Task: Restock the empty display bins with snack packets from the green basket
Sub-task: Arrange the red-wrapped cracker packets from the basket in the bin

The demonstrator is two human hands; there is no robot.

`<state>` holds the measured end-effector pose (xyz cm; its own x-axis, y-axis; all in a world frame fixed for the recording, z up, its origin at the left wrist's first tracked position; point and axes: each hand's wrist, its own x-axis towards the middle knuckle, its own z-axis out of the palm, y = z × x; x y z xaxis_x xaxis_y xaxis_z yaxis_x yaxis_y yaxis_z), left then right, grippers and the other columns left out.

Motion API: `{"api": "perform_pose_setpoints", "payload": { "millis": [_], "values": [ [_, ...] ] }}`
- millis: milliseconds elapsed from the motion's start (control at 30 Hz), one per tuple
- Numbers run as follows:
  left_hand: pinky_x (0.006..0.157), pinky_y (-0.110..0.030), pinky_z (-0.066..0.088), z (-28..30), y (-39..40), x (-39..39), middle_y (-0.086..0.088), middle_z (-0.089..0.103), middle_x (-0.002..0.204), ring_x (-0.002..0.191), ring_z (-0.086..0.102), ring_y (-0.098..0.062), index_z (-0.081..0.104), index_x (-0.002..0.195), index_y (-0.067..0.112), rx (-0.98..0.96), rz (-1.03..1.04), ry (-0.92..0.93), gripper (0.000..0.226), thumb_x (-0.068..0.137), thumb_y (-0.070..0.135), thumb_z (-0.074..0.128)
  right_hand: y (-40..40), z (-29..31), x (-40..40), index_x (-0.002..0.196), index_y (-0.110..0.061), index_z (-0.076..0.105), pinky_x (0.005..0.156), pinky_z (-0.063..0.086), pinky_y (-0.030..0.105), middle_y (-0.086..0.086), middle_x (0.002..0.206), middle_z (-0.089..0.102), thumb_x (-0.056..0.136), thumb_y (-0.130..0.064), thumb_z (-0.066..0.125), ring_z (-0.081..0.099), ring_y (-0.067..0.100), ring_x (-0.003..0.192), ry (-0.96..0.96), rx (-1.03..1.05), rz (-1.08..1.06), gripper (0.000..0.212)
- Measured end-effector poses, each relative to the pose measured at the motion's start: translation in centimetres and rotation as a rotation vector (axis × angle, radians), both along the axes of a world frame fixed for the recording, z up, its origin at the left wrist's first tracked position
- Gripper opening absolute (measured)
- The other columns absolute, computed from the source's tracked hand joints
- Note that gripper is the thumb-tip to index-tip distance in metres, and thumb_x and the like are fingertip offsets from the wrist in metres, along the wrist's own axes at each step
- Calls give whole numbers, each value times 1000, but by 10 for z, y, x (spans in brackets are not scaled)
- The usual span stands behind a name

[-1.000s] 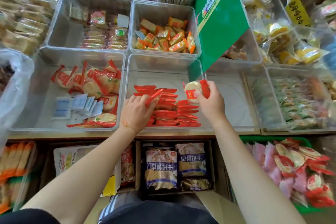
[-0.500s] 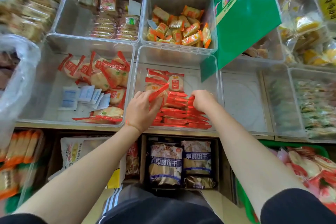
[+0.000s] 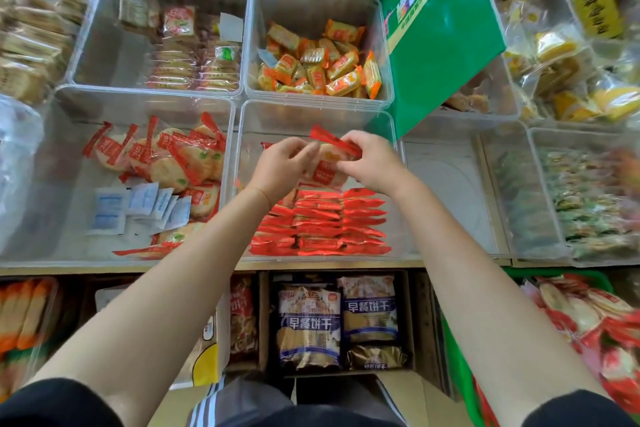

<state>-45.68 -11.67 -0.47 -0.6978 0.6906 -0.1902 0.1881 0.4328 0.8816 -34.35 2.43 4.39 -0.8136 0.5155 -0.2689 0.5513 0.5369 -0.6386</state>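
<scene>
Since the green basket (image 3: 457,350) sits low by the right leg, it's nearest, w/ more packets inside. Up on the shelf, rows of red packets (image 3: 318,222) fill the front of the clear bin (image 3: 318,114). Left hand (image 3: 280,166) & right hand (image 3: 374,163) both pinch one rice cracker packet (image 3: 329,163) above them. It looks light, crinkly, breakable, so hold by the edges. Half a sec ago hands were apart, low on the rows.

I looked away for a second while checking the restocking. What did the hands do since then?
Both hands rose off the red packet rows and met above the middle bin. Left hand and right hand now hold red-wrapped packets together. The rows stayed put.
</scene>
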Motion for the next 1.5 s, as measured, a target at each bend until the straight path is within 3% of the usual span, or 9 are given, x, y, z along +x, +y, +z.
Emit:
{"api": "perform_pose_setpoints", "payload": {
  "millis": [167,367,600,700,867,1000,1233,1367,1500],
  "values": [
    [99,-41,44,-45,10,-16,-5,61,126,119,52,-26,61,123,17,-376,-195,321,36,95,36,50,20,-33,13,97,-23,44,60,41,31,0,86,60,93,-17,62,58,25,79,-141,384,-77,19],
    [113,-50,24,-84,8,-12,-5,42,149,140,31,-29,44,141,25,-577,-326,587,46,96,31,42,19,-65,18,129,-28,51,97,37,42,5,116,63,97,-6,45,52,30,111,-358,597,250,40],
    [118,-52,14,-83,2,-20,-12,29,157,147,16,-34,32,149,18,-681,-363,580,57,98,41,39,19,-69,-1,121,-16,62,103,35,47,9,128,62,95,-23,31,54,29,117,-730,400,411,41],
    [120,-50,12,-83,0,-24,-11,25,160,149,13,-33,25,152,19,-709,-388,554,63,97,47,36,18,-64,-8,121,-13,62,100,37,46,12,130,61,98,-35,25,55,29,116,-737,348,384,49],
    [111,-47,28,-78,9,-35,-10,46,144,133,39,-30,40,142,17,-709,-385,642,54,93,39,43,22,-66,-29,129,-9,58,103,43,44,15,134,58,102,-42,27,55,31,119,-759,239,280,53],
    [106,-44,31,-81,25,-50,-11,50,138,128,42,-31,48,134,13,-637,-319,640,44,94,31,43,37,-83,-59,128,-8,58,91,52,41,13,129,59,96,-31,52,59,30,110,-592,287,165,40],
    [102,-44,33,-105,47,-68,-13,53,133,124,46,-32,51,133,15,-736,-405,558,50,97,48,38,22,-149,-71,148,-14,34,106,37,45,13,144,42,86,-31,69,37,31,135,-519,301,251,74],
    [103,-44,35,-98,52,-69,-15,51,133,124,45,-32,54,132,15,-846,-451,570,68,89,64,39,21,-145,-67,140,-14,42,104,34,48,15,136,42,82,-33,71,33,33,130,-502,393,250,67],
    [99,-43,38,-75,43,-61,-15,50,124,119,43,-31,68,106,14,-871,-483,541,86,67,77,24,17,-132,-61,125,-12,53,99,37,46,15,128,44,86,-28,64,36,34,125,-356,405,232,43]
  ]
}}
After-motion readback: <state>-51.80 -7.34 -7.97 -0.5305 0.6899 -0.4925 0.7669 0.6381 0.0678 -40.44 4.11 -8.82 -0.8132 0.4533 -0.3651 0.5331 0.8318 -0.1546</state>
